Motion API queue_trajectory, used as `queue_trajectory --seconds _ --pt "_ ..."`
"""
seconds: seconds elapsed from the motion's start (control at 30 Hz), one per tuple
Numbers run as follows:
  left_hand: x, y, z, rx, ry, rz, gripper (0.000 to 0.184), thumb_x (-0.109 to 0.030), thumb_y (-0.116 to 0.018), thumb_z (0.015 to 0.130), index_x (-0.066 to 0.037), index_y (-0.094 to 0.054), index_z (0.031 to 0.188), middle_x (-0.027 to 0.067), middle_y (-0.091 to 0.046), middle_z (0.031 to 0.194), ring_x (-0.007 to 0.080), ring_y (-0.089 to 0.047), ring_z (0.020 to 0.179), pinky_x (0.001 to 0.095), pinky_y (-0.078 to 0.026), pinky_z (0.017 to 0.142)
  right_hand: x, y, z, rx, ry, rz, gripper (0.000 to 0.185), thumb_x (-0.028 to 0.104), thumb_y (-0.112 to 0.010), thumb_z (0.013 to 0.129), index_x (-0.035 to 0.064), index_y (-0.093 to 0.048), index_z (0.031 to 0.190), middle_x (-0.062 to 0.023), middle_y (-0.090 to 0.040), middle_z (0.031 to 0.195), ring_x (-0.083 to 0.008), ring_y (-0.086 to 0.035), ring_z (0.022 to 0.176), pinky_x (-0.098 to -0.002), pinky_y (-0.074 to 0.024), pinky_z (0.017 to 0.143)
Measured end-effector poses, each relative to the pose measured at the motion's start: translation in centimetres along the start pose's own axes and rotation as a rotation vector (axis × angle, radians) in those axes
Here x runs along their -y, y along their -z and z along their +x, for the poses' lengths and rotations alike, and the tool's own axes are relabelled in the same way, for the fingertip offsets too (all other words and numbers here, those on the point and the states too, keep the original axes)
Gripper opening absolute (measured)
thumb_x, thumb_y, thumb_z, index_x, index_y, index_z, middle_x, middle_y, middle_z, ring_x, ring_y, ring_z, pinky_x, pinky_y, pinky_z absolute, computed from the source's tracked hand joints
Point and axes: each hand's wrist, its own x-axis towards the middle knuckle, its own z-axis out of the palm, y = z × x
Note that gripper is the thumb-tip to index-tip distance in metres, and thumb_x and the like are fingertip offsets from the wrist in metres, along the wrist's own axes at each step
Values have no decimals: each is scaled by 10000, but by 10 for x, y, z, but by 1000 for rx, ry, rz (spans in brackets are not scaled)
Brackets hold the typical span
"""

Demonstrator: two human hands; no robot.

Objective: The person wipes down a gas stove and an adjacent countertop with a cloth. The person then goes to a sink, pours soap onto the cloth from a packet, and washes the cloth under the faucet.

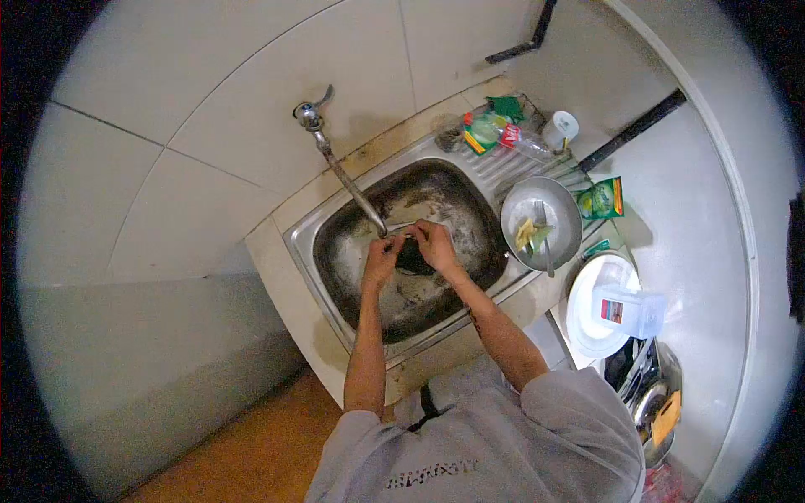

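Note:
Both my hands are over the metal sink point(352, 289), close together under the end of the tap spout point(366, 207). My left hand point(383, 260) is closed in a pinch, right beside the spout's mouth. Fingers bent and pressed together, my right hand point(433, 245) grips from the other side. Between them hangs a black, limp-looking item point(412, 256); its kind is hard to make out. A pale edge shows just behind the fingertips. Whether water is running cannot be seen. Dark stains cover the basin's walls and floor.
Right of the basin sits a metal bowl point(513, 222) with a fork point(549, 251) and food scraps. Behind it lie a plastic bottle point(527, 142), a green scouring pad point(506, 106) and a white cup point(560, 130). A green pouch point(601, 199) and clear container point(637, 313) are further right.

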Motion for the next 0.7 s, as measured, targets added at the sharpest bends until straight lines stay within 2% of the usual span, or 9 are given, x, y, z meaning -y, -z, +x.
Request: queue_trajectory --seconds 0.07,0.1,0.13,0.17,0.23,0.27,0.4,0.47,0.7 --pt "17 -5 14 -167 66 -154 295 -303 -619 897 -26 -587 799 15 -519 698 123 -463 678 316 -416 661 1 10 3 -60 -52 16 162 120 -602 882 -32 -634 927 -130 -630 695 -212 -599 612 -354 -456 569" --pt "10 -9 17 -157 57 -153 295 -303 -619 897 -26 -587 799 15 -519 698 123 -463 678 316 -416 661 9 20 5 33 -211 145 197 148 -609 880 -32 -628 957 -134 -644 755 -219 -611 671 -356 -464 614" --pt "-3 -14 18 -263 0 -166 304 -295 -626 892 -25 -569 764 18 -533 700 127 -476 673 316 -414 654 11 25 5 128 -367 275 235 176 -616 879 -33 -622 987 -138 -657 814 -225 -622 731 -358 -471 660" --pt "-16 -18 19 -371 -56 -180 317 -286 -632 888 -24 -551 730 22 -546 702 132 -489 668 317 -412 647 12 26 3 121 -363 272 235 176 -616 879 -33 -622 987 -138 -657 814 -225 -622 731 -358 -471 660" --pt "-27 -21 25 -400 -120 -244 320 -283 -637 884 -15 -575 720 29 -562 715 139 -511 667 314 -416 636 24 26 1 180 -145 220 274 203 -644 862 -31 -601 999 -126 -642 908 -206 -606 824 -353 -463 746" --pt "-30 -22 25 -431 -176 -309 325 -280 -642 880 -6 -599 711 35 -578 728 146 -533 665 311 -420 624 40 38 0 326 -353 309 297 207 -676 841 -28 -592 1002 -121 -612 933 -185 -581 868 -345 -451 792" --pt "-29 5 10 -276 -57 -17 268 -263 -653 870 2 -660 833 57 -619 830 145 -582 732 313 -456 639 37 23 0 240 -418 316 303 178 -693 829 -24 -583 1026 -96 -608 905 -178 -575 880 -341 -452 801" --pt "-22 16 1 -208 -106 121 265 -258 -661 861 -2 -682 924 64 -646 868 133 -593 759 314 -481 651 -5 -6 -7 132 -270 363 294 158 -702 822 -22 -584 1021 -74 -613 911 -160 -567 865 -312 -452 783" --pt "-54 30 -35 -129 -22 85 230 -220 -682 847 0 -663 910 39 -649 877 123 -583 818 306 -476 667 0 -14 -9 196 -97 282 185 90 -680 816 -17 -598 942 -43 -615 868 -101 -547 785 -274 -450 722"
